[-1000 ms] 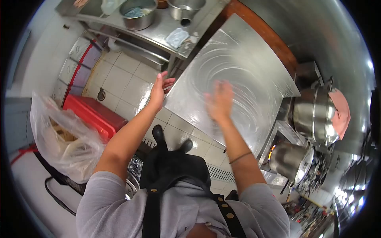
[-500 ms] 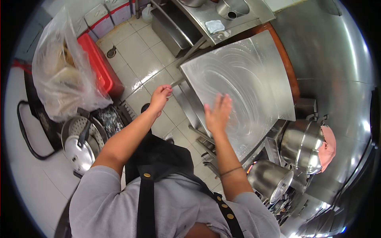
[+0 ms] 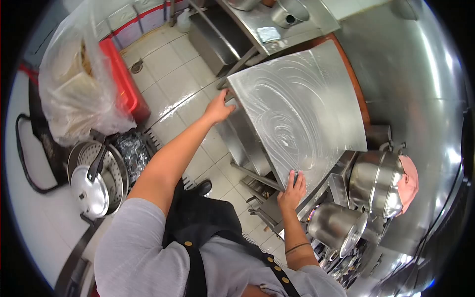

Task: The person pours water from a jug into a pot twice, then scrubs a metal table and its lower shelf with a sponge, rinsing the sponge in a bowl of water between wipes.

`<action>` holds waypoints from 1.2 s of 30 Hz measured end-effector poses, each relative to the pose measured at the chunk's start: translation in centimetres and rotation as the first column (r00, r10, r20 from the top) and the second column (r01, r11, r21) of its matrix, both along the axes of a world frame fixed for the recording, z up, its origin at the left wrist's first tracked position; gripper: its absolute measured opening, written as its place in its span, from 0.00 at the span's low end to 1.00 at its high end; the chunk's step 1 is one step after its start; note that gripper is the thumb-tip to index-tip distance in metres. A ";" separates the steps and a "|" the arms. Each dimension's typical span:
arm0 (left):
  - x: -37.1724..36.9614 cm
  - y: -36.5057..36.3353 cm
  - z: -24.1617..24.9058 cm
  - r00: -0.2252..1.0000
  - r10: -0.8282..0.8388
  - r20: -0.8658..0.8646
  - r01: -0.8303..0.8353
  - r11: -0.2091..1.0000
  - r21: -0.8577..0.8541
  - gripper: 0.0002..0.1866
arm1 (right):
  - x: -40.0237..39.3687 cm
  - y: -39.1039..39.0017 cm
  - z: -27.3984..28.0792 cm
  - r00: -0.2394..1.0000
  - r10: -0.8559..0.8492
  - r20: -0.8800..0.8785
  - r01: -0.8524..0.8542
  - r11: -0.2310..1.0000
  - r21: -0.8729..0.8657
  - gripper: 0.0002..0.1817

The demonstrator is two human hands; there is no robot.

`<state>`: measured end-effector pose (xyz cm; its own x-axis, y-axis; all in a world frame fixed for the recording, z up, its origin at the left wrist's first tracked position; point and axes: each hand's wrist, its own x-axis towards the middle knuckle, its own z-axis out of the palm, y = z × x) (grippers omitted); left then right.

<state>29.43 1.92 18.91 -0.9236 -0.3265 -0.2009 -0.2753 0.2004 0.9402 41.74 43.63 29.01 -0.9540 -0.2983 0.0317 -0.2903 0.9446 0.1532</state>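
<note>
Sitting on the left, a clear plastic bag (image 3: 74, 81) with pale stuff inside stands beside a red tub (image 3: 121, 79). Nearer, a shiny lid (image 3: 90, 192) with a black handle leans in a steel pot (image 3: 74, 157), by a strainer (image 3: 117, 180) full of little holes. The left hand (image 3: 219, 108) is at the left side of the steel table (image 3: 326, 99), its thumb and fingers apart; I cannot tell if it touches the edge. A white cloth (image 3: 268, 34) lies on the far counter (image 3: 302, 30). The table is in the middle, with wet, soapy swirls (image 3: 284, 133) on its top. The right hand (image 3: 292, 192) is well apart from the left one, at the near edge of the table, with its fingers spread a bit on the wet top. To the right, a steel pot (image 3: 329, 225) tilts in view, and past it is a bigger pot (image 3: 373, 183) with a pink cloth (image 3: 408, 184) on it.
</note>
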 end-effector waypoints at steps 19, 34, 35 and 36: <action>-13.8 0.9 -3.9 0.971 -0.202 -0.125 0.141 0.913 -0.383 0.22 | -10.3 -2.4 0.3 0.976 -0.216 -0.034 0.213 0.973 -0.085 0.54; -15.0 -0.7 -7.7 0.955 -0.295 0.027 0.279 0.865 -0.416 0.32 | -20.7 -7.0 -0.5 0.883 -0.443 0.155 0.466 0.865 -0.183 0.50; -14.6 -0.8 -7.8 0.960 -0.281 -0.010 0.255 0.885 -0.390 0.32 | -21.6 -2.3 -0.9 0.834 -0.536 0.134 0.552 0.811 -0.195 0.50; -14.8 -0.6 -7.9 0.964 -0.263 -0.049 0.228 0.904 -0.361 0.31 | -23.4 1.2 -0.1 0.772 -0.617 0.153 0.636 0.748 -0.191 0.50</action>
<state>14.58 1.28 11.05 -0.9925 -0.1201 -0.0239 -0.0886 0.5701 0.8168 18.31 44.81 28.91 -0.9258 0.3735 -0.0579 0.3771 0.9230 -0.0766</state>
